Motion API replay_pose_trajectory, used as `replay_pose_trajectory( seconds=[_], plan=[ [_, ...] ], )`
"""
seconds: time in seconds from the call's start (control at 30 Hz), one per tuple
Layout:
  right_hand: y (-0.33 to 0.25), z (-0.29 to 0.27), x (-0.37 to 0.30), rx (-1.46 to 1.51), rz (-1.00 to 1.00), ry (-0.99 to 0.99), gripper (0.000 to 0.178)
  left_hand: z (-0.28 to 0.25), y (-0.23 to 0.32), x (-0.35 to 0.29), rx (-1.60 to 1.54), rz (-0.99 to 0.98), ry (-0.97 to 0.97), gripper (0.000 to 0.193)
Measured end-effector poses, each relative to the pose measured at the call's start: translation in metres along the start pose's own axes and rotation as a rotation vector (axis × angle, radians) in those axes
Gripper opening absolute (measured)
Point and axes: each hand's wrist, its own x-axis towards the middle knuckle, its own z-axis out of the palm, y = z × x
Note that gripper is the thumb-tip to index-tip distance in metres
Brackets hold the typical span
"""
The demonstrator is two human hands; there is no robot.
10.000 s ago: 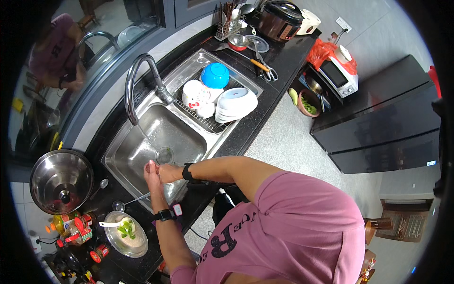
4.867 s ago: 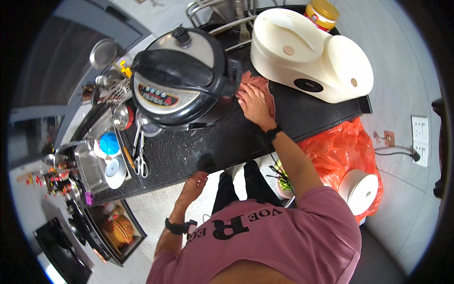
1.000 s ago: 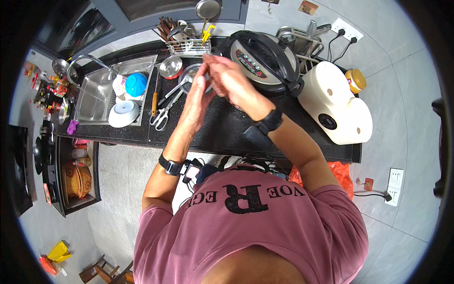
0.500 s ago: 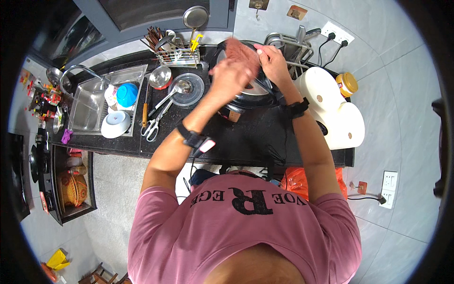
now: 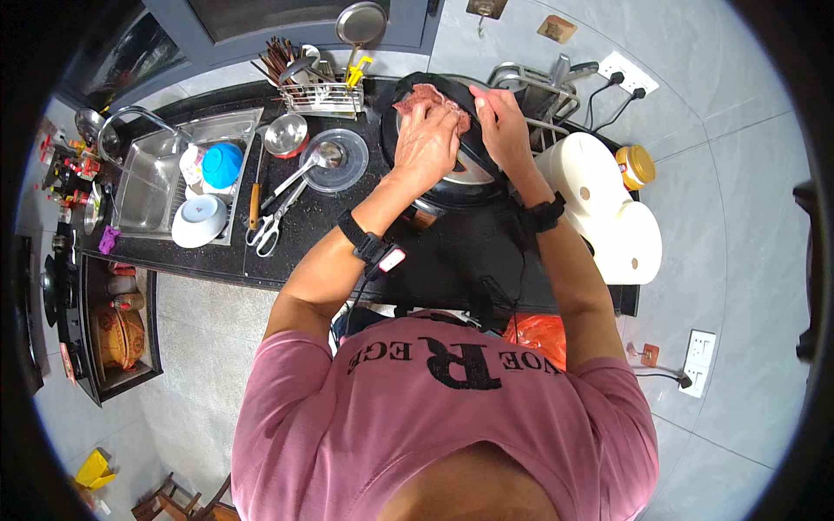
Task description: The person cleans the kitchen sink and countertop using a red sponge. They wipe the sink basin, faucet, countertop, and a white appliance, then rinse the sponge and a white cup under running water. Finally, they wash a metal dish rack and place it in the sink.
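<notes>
A reddish-brown cloth (image 5: 426,93) lies bunched on a round black appliance (image 5: 460,193) that has a shiny inner surface. My left hand (image 5: 426,148) presses down on the cloth, fingers bent into it. At the appliance's right side, my right hand (image 5: 506,130) grips its dark raised edge, fingers up and thumb side toward the cloth. Just how the fingers wrap that edge is partly hidden. Beneath the appliance's front edge, a small brownish piece (image 5: 422,217) shows.
Left of the appliance are a clear round lid (image 5: 346,178) with a ladle (image 5: 327,155), scissors (image 5: 263,236) and a small metal bowl (image 5: 285,135). Bowls (image 5: 198,220) stand by the sink (image 5: 143,195). White canisters (image 5: 621,243) and a rack (image 5: 543,91) sit right.
My left hand, blurred before, now rests pressed onto the cloth, which has flattened and shifted slightly. My right hand keeps its hold at the appliance's edge. The whole view has shifted a little.
</notes>
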Motion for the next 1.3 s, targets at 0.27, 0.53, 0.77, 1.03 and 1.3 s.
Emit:
replay_pose_trajectory(
  seconds=[0.27, 0.53, 0.77, 1.03, 1.3],
  plan=[
    [0.007, 0.003, 0.003, 0.154, 0.04, 0.02, 0.023, -0.014, 0.019, -0.019, -0.183, 0.285, -0.091, 0.026],
    [-0.014, -0.005, -0.001, -0.047, 0.051, -0.037, 0.037, -0.031, -0.036, -0.038, -0.022, 0.223, -0.099, 0.029],
    [-0.004, 0.001, 0.0, 0.088, 0.092, -0.031, 0.03, 0.01, -0.081, 0.004, -0.03, -0.127, 0.039, 0.03],
    [0.014, 0.007, 0.006, 0.269, 0.249, -0.137, 0.034, -0.007, 0.032, -0.056, 0.108, 0.006, -0.049, 0.052],
    [-0.006, -0.005, 0.002, 0.133, 0.189, -0.126, 0.035, -0.014, 0.058, -0.065, -0.061, 0.292, -0.143, 0.032]
  ],
)
